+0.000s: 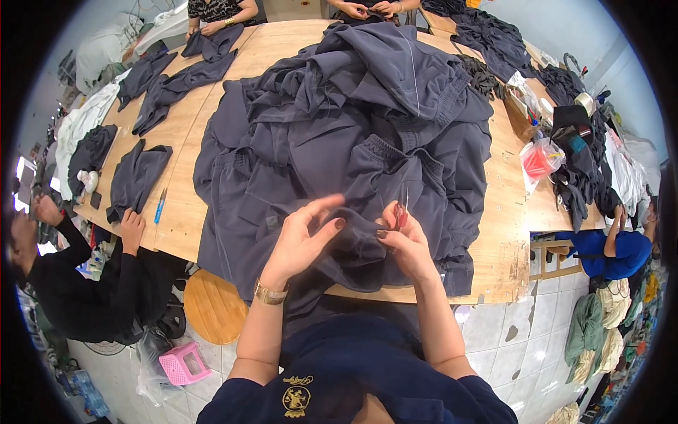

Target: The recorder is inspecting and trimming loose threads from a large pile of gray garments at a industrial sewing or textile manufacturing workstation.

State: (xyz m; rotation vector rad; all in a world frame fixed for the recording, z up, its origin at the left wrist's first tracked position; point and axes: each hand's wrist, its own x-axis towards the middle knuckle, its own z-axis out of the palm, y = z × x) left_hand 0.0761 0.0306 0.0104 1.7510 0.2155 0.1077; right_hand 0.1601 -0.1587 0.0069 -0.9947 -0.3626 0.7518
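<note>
- My left hand (296,240) is open over the dark cloth (346,247) in front of me, thumb apart from the blurred fingers; I cannot tell whether it touches the cloth.
- My right hand (408,247) is closed around red-handled snips (401,217), blades pointing away from me, just beside my left.
- That cloth lies at the near side of a big heap of dark grey garments (304,148), which covers the middle of the pale wooden table (185,212).
- Left of the heap, a blue-handled tool (160,207) lies near a loose dark garment (139,177).
- To the right, a clear plastic bag (542,161) shows something red inside.
- Below the table, a round wooden stool (214,307) and a pink plastic stool (173,364) stand left of me; grey-white tiles (547,318) show at right.
- A person in black (92,290) sits at left, one in blue (627,253) at right.
</note>
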